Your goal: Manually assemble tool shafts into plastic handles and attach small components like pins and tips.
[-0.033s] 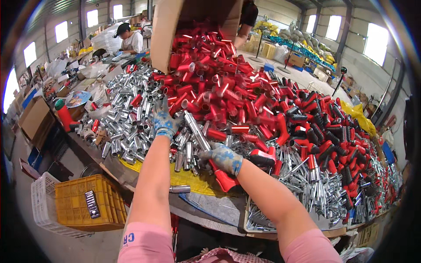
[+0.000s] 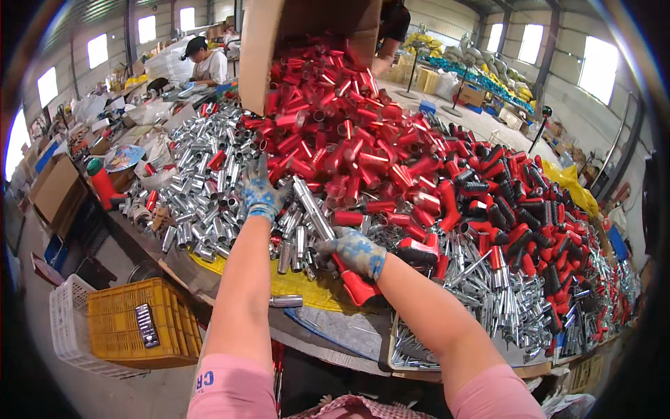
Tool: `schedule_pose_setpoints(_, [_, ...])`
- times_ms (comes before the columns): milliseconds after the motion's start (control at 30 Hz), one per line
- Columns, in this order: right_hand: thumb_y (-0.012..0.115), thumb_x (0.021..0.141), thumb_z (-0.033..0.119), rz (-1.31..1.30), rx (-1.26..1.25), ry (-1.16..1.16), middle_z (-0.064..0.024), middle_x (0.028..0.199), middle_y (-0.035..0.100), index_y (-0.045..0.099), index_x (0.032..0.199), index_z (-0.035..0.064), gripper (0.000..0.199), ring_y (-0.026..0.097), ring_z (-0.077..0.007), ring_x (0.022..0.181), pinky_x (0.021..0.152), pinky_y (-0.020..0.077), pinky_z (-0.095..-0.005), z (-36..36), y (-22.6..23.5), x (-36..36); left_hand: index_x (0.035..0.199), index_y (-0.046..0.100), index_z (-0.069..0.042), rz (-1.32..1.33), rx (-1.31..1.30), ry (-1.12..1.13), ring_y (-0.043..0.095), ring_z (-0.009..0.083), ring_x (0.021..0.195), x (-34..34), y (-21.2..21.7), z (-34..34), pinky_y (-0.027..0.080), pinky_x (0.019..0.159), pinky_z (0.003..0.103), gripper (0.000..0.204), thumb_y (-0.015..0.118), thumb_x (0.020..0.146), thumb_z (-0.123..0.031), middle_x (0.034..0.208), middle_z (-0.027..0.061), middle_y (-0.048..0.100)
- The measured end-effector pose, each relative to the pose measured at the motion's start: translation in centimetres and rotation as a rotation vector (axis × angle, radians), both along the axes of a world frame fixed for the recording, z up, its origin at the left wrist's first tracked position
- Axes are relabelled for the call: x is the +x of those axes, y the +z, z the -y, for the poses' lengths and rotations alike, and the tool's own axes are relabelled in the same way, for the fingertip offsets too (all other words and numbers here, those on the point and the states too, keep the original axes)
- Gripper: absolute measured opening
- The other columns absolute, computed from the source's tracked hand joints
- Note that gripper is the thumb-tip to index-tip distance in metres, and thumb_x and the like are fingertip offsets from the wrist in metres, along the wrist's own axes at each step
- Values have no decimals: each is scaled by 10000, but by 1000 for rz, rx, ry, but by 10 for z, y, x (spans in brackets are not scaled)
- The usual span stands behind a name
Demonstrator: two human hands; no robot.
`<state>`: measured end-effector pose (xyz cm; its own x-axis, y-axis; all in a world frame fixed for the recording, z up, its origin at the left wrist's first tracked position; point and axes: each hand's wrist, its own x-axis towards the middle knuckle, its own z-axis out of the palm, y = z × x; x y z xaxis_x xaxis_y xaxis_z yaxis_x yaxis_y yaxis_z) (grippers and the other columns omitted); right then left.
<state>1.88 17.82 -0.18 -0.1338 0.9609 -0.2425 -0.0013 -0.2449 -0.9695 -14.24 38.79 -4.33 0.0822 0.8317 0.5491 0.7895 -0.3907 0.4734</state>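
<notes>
My left hand (image 2: 264, 197), in a white-and-blue patterned glove, rests on the pile of silver metal tubes (image 2: 199, 188) with its fingers spread. My right hand (image 2: 354, 253), gloved alike, is closed around a tool. A silver tube (image 2: 313, 208) extends up and left from its fingers, and a red handle (image 2: 359, 288) sticks out below. The grip hides whether tube and handle are one piece. Just beyond both hands, red tubes (image 2: 335, 146) pour from a tilted cardboard box (image 2: 258, 56), some blurred by motion.
Red-and-black handles (image 2: 516, 209) are heaped to the right, above thin silver rods (image 2: 481, 300). Yellow sheeting (image 2: 300, 283) lines the table's front. A yellow crate (image 2: 139, 321) stands low left. One person (image 2: 208, 66) works at the far left; another's arm (image 2: 385, 59) is beside the box.
More red tubes have slid out of the box toward me and spread over the pile. Both my hands have stayed in place.
</notes>
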Motion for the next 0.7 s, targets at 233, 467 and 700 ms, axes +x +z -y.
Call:
schedule_pose_setpoints(233, [659,828,171,-15,-17,0,-62,745,617,573,1082,20,308,579,-131,556,484,475,-291,-2,-1,-1,1491,252,-148,-37,-9,56,203,373,1414,1,3,0,189,1125,584,1042,730,684,-602,1521,172,262])
schedule_pose_setpoints(467, [662,838,182,7,-9,17,-65,742,620,580,1018,13,260,583,-138,555,478,478,-291,1,-2,0,1503,188,-159,-19,-48,65,205,378,1411,-1,8,9,166,1129,575,1106,730,665,-635,1531,202,207])
schedule_pose_setpoints(700, [667,831,175,-17,-15,4,-68,727,619,582,986,19,236,586,-138,557,481,475,-286,1,-1,1,1513,163,-165,-19,-71,64,210,360,1416,2,5,5,149,1132,576,1110,716,677,-643,1533,197,215])
